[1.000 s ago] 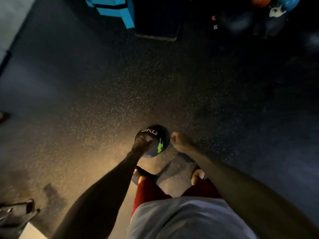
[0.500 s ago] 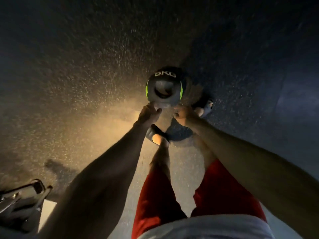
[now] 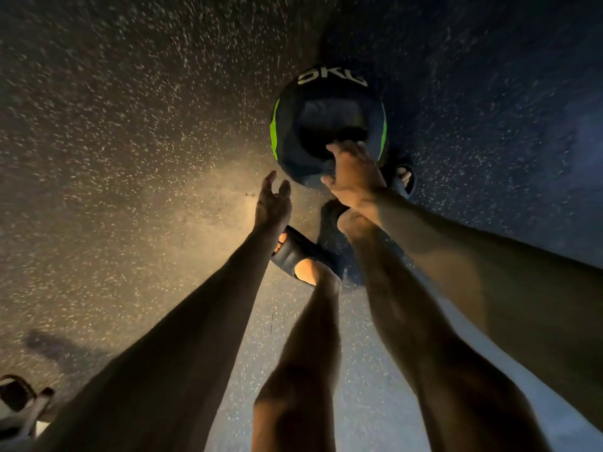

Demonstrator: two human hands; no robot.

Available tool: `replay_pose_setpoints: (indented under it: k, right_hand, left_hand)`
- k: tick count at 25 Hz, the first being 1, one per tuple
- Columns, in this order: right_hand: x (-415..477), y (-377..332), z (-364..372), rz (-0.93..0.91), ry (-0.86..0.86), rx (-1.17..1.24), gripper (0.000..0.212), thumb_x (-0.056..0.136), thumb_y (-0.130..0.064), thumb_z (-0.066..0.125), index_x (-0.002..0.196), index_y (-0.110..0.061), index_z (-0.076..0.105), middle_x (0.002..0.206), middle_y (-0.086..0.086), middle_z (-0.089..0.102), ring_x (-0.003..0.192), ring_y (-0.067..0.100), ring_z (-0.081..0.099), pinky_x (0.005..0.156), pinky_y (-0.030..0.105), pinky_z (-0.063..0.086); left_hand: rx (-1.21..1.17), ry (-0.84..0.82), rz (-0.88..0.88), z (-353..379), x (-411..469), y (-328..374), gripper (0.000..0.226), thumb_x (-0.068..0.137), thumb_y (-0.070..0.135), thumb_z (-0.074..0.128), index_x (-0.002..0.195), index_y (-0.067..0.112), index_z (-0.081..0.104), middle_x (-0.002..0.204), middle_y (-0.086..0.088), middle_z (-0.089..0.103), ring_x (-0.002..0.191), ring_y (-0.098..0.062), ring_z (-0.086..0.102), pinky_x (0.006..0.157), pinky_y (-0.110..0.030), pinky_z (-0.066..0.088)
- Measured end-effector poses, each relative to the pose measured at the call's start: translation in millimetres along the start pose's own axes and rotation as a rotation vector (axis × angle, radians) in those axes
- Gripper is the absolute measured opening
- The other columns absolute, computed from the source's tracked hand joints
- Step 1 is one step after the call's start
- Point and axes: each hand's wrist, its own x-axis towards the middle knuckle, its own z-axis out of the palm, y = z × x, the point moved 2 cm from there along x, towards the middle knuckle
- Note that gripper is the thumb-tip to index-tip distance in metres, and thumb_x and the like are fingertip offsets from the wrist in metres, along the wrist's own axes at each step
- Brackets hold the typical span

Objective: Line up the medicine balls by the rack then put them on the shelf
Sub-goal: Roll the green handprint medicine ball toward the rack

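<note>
A black medicine ball (image 3: pixel 313 122) with green stripes and white weight lettering lies on the dark speckled floor just ahead of my feet. My right hand (image 3: pixel 354 176) rests on the near side of the ball, its fingers reaching over the dark recess in the ball's top. My left hand (image 3: pixel 272 203) hovers a little to the left of the ball, fingers straight and apart, holding nothing and touching nothing. No rack or shelf is in view.
My two feet in dark slide sandals (image 3: pixel 300 252) stand right behind the ball. A metal object (image 3: pixel 19 406) shows at the bottom left corner. Speckled rubber floor (image 3: pixel 130 158) spreads to the left and ahead.
I have bent lower and the ball looks nearer and larger. My left hand has come off the ball and now hovers beside it. My right hand has slid further onto it.
</note>
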Motion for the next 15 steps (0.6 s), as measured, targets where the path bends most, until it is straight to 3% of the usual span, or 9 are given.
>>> replay_pose_setpoints:
  k: [4, 7, 9, 11, 12, 14, 15]
  right_hand:
    - [34.6, 4.7, 17.7, -0.044, -0.022, -0.126, 0.048, 0.097, -0.033, 0.061, 0.139, -0.011, 0.052, 0.134, 0.016, 0.058, 0.132, 0.032, 0.043, 0.109, 0.038, 0.031]
    - [40.0, 6.1, 20.5, -0.007, 0.010, -0.087, 0.039, 0.098, -0.030, 0.061, 0.132, -0.013, 0.058, 0.125, 0.012, 0.064, 0.126, 0.029, 0.048, 0.102, 0.036, 0.032]
    - [41.5, 14.6, 22.0, 0.024, 0.030, -0.046, 0.037, 0.096, -0.031, 0.064, 0.127, -0.013, 0.060, 0.124, 0.008, 0.065, 0.124, 0.027, 0.050, 0.106, 0.035, 0.031]
    - [38.4, 21.8, 17.1, 0.053, 0.002, 0.025, 0.040, 0.096, -0.031, 0.064, 0.131, -0.012, 0.059, 0.129, 0.010, 0.063, 0.128, 0.027, 0.047, 0.111, 0.033, 0.028]
    - [35.6, 24.8, 13.5, 0.074, -0.012, 0.070, 0.044, 0.096, -0.030, 0.064, 0.135, -0.011, 0.057, 0.132, 0.012, 0.061, 0.131, 0.027, 0.045, 0.112, 0.032, 0.026]
    - [30.5, 28.3, 9.3, 0.136, 0.000, 0.171, 0.049, 0.096, -0.030, 0.066, 0.140, -0.011, 0.054, 0.139, 0.015, 0.057, 0.135, 0.029, 0.042, 0.114, 0.033, 0.027]
    - [29.8, 26.8, 9.1, 0.170, 0.034, 0.232, 0.049, 0.096, -0.030, 0.066, 0.139, -0.011, 0.054, 0.140, 0.015, 0.057, 0.134, 0.030, 0.042, 0.113, 0.033, 0.029]
  left_hand:
    - [-0.034, 0.007, 0.013, 12.4, 49.6, -9.1, 0.060, 0.105, 0.048, 0.037, 0.159, 0.038, 0.010, 0.163, -0.013, 0.028, 0.138, -0.038, 0.045, 0.109, -0.056, 0.043]
    - [-0.069, 0.025, 0.156, 20.0, 64.2, 3.1, 0.063, 0.101, 0.051, 0.043, 0.158, 0.032, 0.024, 0.157, -0.009, 0.041, 0.138, -0.033, 0.047, 0.112, -0.051, 0.042]
    - [-0.027, 0.034, 0.260, 21.3, 65.1, 6.7, 0.070, 0.092, 0.056, 0.044, 0.155, 0.029, 0.033, 0.148, -0.009, 0.053, 0.129, -0.035, 0.055, 0.100, -0.047, 0.051]
    - [0.028, -0.025, 0.335, 18.4, 58.8, 0.8, 0.072, 0.091, 0.058, 0.044, 0.156, 0.030, 0.030, 0.136, -0.002, 0.063, 0.102, -0.035, 0.066, 0.072, -0.041, 0.056]
    - [0.018, -0.071, 0.353, 15.3, 54.6, -1.0, 0.073, 0.092, 0.060, 0.047, 0.157, 0.032, 0.028, 0.127, 0.013, 0.067, 0.089, -0.025, 0.066, 0.064, -0.032, 0.053]
    - [-0.003, -0.174, 0.392, 10.0, 51.4, 4.3, 0.075, 0.093, 0.057, 0.054, 0.158, 0.033, 0.025, 0.106, 0.040, 0.062, 0.080, 0.004, 0.058, 0.071, -0.020, 0.048]
    - [0.019, -0.187, 0.420, 9.6, 51.3, 15.2, 0.072, 0.096, 0.046, 0.053, 0.159, 0.027, 0.023, 0.112, 0.042, 0.058, 0.077, 0.009, 0.060, 0.068, -0.011, 0.047]
